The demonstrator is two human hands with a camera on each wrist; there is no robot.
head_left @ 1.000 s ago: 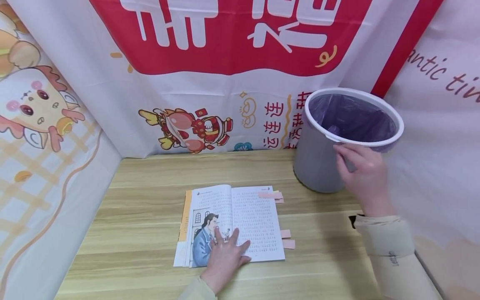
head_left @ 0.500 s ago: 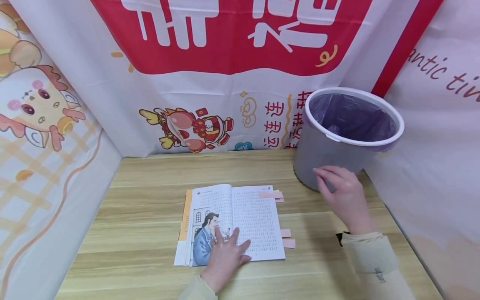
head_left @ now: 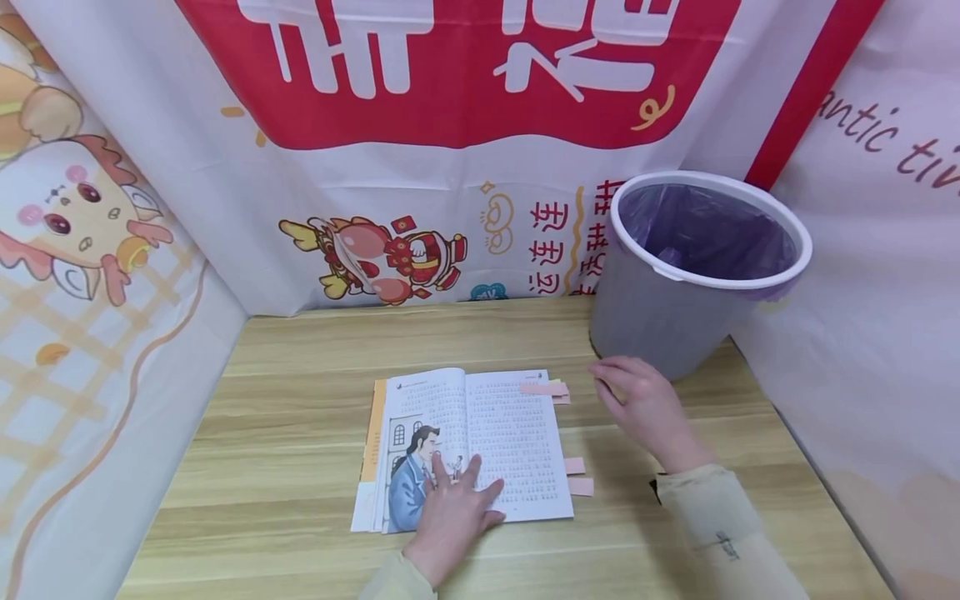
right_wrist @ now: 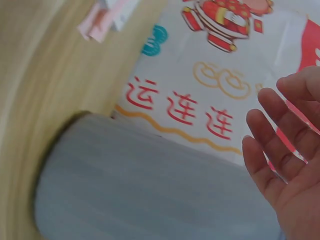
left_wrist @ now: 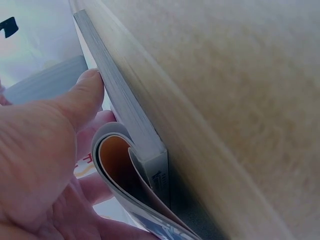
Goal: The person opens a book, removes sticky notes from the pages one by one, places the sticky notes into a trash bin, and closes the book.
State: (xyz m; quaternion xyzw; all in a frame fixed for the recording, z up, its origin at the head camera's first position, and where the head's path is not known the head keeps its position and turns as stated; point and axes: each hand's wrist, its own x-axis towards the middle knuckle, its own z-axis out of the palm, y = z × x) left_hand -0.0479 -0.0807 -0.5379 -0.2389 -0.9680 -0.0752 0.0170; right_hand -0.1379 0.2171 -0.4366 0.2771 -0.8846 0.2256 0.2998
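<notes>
An open book (head_left: 517, 450) lies on the wooden table, with text on both pages and a drawn figure in a blue suit on the left page. My left hand (head_left: 455, 518) rests on it with spread fingers, across the lower middle. In the left wrist view the thumb lies along the page edge, beside the curved cover (left_wrist: 115, 150). Pink sticky tabs (head_left: 581, 486) jut from the book's right edge. My right hand (head_left: 645, 408) hovers to the right of the book, in front of the bin. In the right wrist view its fingers (right_wrist: 272, 130) are loosely bent and hold nothing.
A grey trash bin (head_left: 652, 308) with a white rim and purple liner stands at the back right corner. Printed cloth (head_left: 480, 192) hangs behind and at both sides of the wooden table (head_left: 300, 417).
My right hand has moved from the bin's rim down and left towards the book. The left hand and the book have stayed in place.
</notes>
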